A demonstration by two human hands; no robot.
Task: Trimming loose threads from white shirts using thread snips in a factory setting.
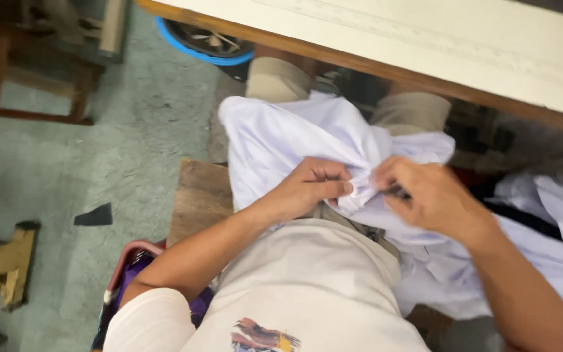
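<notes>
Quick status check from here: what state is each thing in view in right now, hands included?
White garment: crumpled across the lap, bunched at the middle.
Left hand: fingers curled, pinching the bunched fabric.
Right hand: closed on the same bunch; what it may hold besides cloth is too blurred to tell.
Wooden bench: partly covered by the garment.
White table: edge above the knees.
Blue-rimmed tub: on the floor, partly hidden by the table.

Table edge (373,62) blocks above the lap — open floor (118,163) lies left.
</notes>
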